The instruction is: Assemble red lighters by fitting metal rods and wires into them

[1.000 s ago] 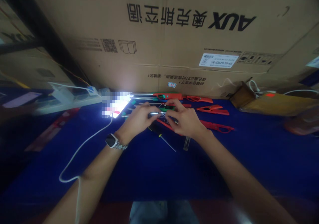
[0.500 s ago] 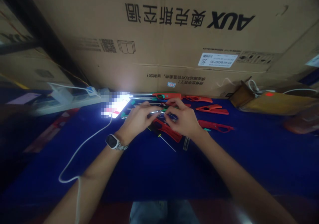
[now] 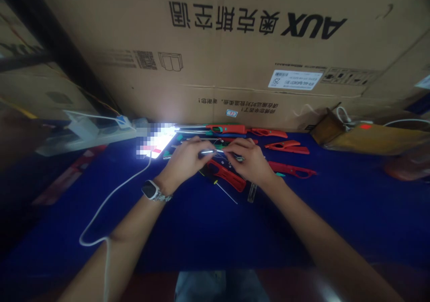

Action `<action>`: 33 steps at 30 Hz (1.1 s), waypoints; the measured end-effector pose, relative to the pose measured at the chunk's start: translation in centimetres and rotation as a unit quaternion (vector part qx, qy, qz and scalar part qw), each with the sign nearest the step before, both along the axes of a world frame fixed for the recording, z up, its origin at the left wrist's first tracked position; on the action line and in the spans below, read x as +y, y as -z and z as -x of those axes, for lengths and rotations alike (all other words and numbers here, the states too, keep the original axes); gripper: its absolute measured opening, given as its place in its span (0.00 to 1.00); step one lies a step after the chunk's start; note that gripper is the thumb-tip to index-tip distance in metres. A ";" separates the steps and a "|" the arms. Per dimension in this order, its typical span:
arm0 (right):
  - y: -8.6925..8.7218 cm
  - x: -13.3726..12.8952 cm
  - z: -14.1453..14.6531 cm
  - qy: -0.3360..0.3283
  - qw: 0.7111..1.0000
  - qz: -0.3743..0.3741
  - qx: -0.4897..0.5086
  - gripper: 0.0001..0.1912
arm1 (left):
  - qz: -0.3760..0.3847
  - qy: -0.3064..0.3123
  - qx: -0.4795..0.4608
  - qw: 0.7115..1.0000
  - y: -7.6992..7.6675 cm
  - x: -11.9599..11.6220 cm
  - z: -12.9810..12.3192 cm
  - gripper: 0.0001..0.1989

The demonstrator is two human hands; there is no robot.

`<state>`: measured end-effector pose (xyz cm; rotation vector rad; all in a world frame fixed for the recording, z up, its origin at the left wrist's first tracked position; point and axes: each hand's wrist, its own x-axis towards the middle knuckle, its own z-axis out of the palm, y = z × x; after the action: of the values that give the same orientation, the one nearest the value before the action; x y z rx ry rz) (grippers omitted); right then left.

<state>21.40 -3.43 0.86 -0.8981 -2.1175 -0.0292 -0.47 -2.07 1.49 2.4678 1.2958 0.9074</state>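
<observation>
My left hand (image 3: 188, 158), with a watch at the wrist, pinches a thin shiny metal rod (image 3: 208, 152). From the right, my right hand (image 3: 247, 158) has its fingertips closed at the rod's other end, where fine wires show; exactly what they grip is too small to tell. Just below the hands lie a red plastic handle shell (image 3: 230, 176) and a screwdriver (image 3: 225, 191) with a thin shaft. Behind them is a red long-nosed lighter (image 3: 228, 129). More red shells (image 3: 287, 147) lie to the right of my right hand.
A lit phone (image 3: 161, 143) with a white cable (image 3: 114, 189) lies on the left, beside a power strip (image 3: 97, 136). A large cardboard box (image 3: 218, 78) stands behind the blue table (image 3: 215, 230). At the right is a yellow package (image 3: 372, 138).
My right hand's fingers have shifted slightly and drawn lower and closer together at the rod's end. My left hand stays nearly in place.
</observation>
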 end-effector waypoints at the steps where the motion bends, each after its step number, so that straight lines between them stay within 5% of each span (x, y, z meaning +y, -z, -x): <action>1: -0.1 0.0 0.0 0.001 1.000 0.002 -0.004 0.08 | 0.003 0.000 -0.003 1.000 0.0 0.0 0.0 0.07; 13: -0.2 -0.3 0.3 0.028 1.000 0.010 0.011 0.07 | 0.015 0.006 -0.021 1.000 -0.1 -0.1 -0.3 0.05; 23: 0.5 0.1 0.7 -0.045 0.999 0.000 0.007 0.09 | -0.004 0.040 0.022 0.999 -0.2 -0.3 -0.4 0.06; 33: 0.4 -0.6 1.4 -0.041 0.976 0.144 0.155 0.04 | 0.010 0.039 0.131 0.990 -1.8 -1.9 -1.0 0.10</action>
<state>19.96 -4.08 0.44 -0.9128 -1.8880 0.4431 0.48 -4.00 3.33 2.6707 1.2641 0.5613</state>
